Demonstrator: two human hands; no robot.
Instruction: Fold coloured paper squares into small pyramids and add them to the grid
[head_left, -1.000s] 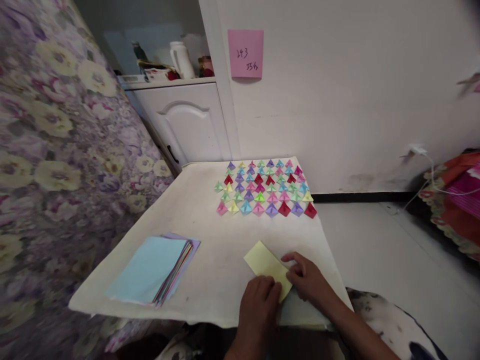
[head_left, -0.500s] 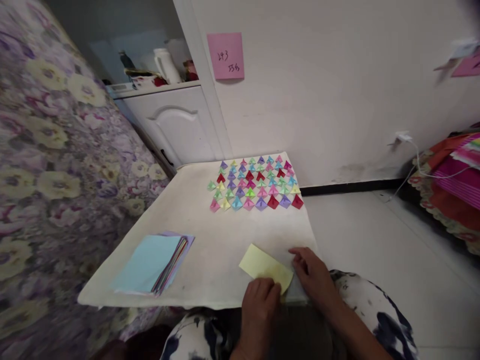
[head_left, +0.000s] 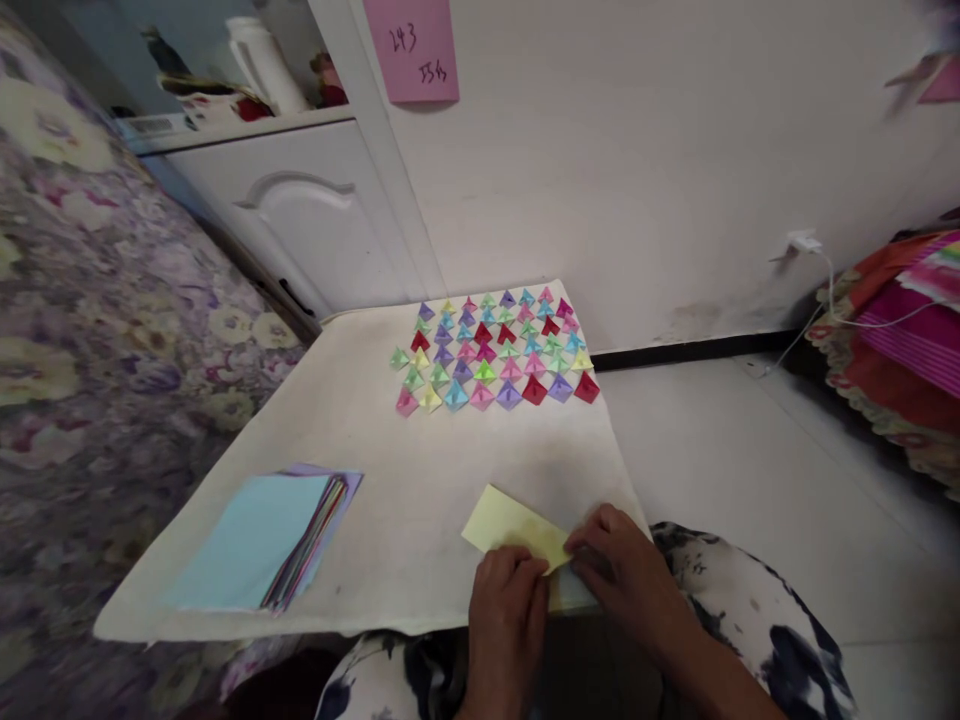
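Note:
A folded piece of yellow paper [head_left: 513,522] lies slantwise near the front edge of the cloth-covered table. My left hand [head_left: 507,590] is closed on its lower edge, fingers curled and partly hiding the paper. At the right corner of the paper, my right hand [head_left: 616,560] pinches it between thumb and fingers. Beyond them, several rows of small folded paper pieces [head_left: 481,396] in many colours cover the far part of the table. To the left sits a stack of square paper sheets [head_left: 255,535], light blue on top.
A flowered curtain [head_left: 75,380] hangs along the left side. Behind the table stand a white cabinet [head_left: 300,230] and a wall bearing a pink note [head_left: 414,50]. A white cable [head_left: 831,295] runs from the wall socket beside a colourful fabric pile [head_left: 885,350] at the right.
My right hand has come left onto the paper's right corner and closed on it. The left hand still holds the lower edge. The whole view has shifted slightly.

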